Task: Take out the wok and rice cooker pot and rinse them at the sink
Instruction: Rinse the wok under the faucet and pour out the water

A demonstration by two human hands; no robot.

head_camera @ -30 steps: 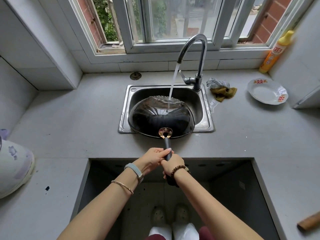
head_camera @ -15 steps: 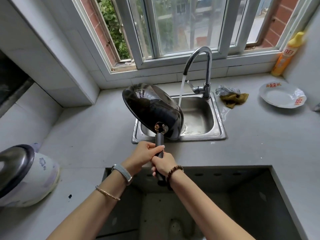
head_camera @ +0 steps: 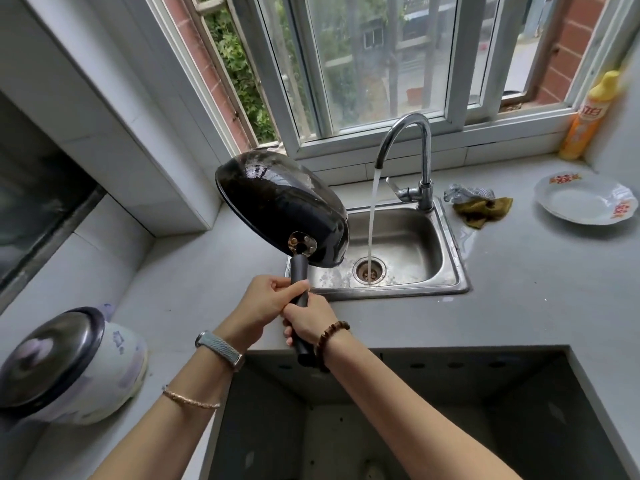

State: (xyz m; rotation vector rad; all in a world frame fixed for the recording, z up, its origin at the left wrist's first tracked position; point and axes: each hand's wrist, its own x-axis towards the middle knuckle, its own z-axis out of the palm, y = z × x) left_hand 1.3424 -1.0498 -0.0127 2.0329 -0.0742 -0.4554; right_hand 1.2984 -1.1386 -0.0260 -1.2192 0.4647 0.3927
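Both hands hold the black wok (head_camera: 280, 206) by its dark straight handle (head_camera: 300, 299). The left hand (head_camera: 264, 304) wraps the handle higher up, nearer the pan; the right hand (head_camera: 306, 320) wraps it lower down, just below and touching the left. Each grip is closed firmly around the handle.

The wok is raised clear of the bench (head_camera: 519, 306) and tilted steeply, its dark underside turned toward the viewer and its rim slanting up to the left. It hangs over the left edge of the steel sink (head_camera: 446, 237), beside the water stream and not under it.

The curved tap (head_camera: 420, 157) is running; water falls straight onto the drain (head_camera: 369, 270) in the sink floor.

At the left, a rice cooker (head_camera: 74, 367) stands on the bench with its dark lid shut; its inner pot cannot be seen. Right of the sink lie a crumpled cloth (head_camera: 483, 209) with a scourer, a white plate (head_camera: 585, 202) with red marks, and, in the window corner, a yellow bottle (head_camera: 588, 116). A watch sits on the left wrist, a bead bracelet on the right.
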